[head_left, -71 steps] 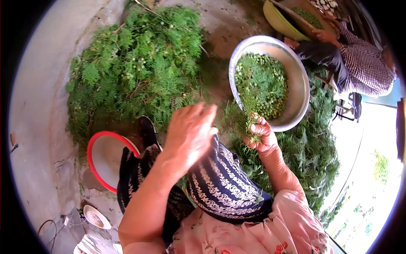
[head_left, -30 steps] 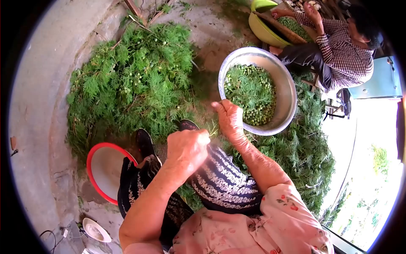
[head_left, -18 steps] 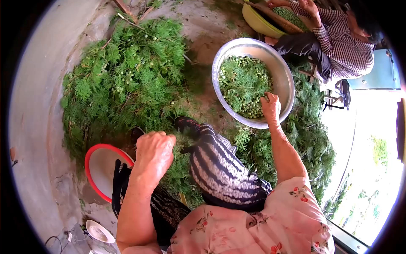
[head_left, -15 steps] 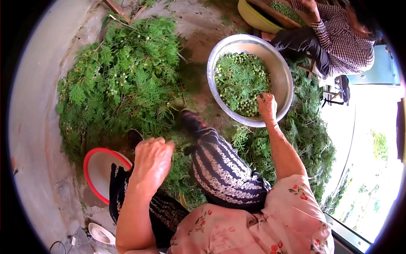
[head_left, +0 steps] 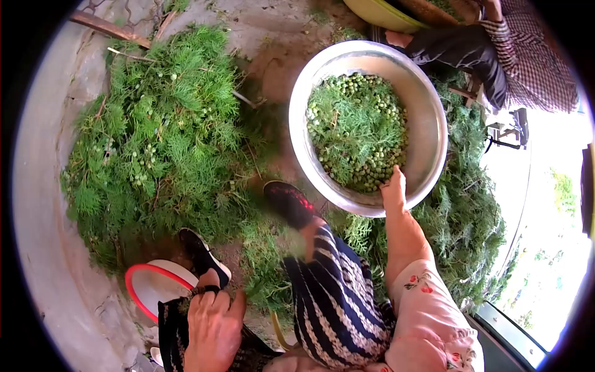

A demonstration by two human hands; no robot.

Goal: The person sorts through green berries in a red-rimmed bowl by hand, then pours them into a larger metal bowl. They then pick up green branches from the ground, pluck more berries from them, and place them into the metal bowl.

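Observation:
Over the near right rim of a large metal basin (head_left: 434, 142), my right hand (head_left: 395, 188) reaches in with its fingers pressed together at the green berries (head_left: 365, 177); what they hold is hidden. Feathery green sprigs (head_left: 353, 124) lie on the berries in the basin. My left hand (head_left: 214, 325) is low over my dark patterned trouser leg, near a red-rimmed bucket (head_left: 152, 279). Its fingers are curled, and anything inside them cannot be made out.
A big heap of green branches (head_left: 167, 130) covers the floor on the left; more foliage (head_left: 468, 204) lies right of the basin. Another person (head_left: 527, 62) sits at the upper right by a yellow-green tub (head_left: 384, 15). A wooden bar (head_left: 111, 29) lies at the upper left.
My left hand has moved down toward my lap. My right hand is still at the basin's near right side. The view has shifted, and the basin appears larger and lower. My striped leg has changed position.

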